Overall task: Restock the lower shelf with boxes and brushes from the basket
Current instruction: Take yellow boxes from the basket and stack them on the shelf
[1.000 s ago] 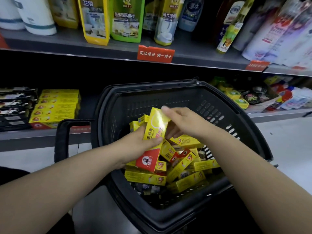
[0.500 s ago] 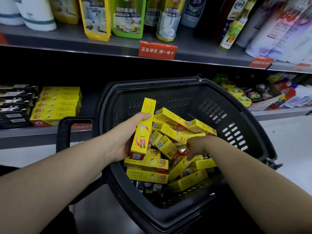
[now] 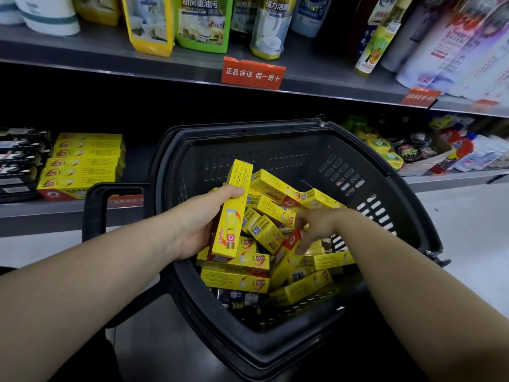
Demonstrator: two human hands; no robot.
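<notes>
A black plastic basket [image 3: 399, 216] stands in front of me, holding several yellow boxes [image 3: 275, 186] in a loose heap, with dark packs beneath them. My left hand [image 3: 201, 219] grips one long yellow box [image 3: 234, 213] upright over the basket's left side. My right hand [image 3: 314, 227] reaches down into the heap, and its fingers pinch the red end of another yellow box [image 3: 286, 257]. On the lower shelf [image 3: 55, 213] at the left stands a neat stack of the same yellow boxes [image 3: 82, 164], with dark brush packs [image 3: 19, 161] beside it.
The basket's black handle [image 3: 102, 205] sticks up at the left, in front of the lower shelf's edge. The upper shelf [image 3: 316, 81] carries cleaner bottles and red price tags. Small tins and packets [image 3: 413, 153] fill the lower shelf at the right. White floor lies to the right.
My left hand has turned its box upright and kept hold of it. My right hand left that box, dropped into the heap and took hold of another box's red end.
</notes>
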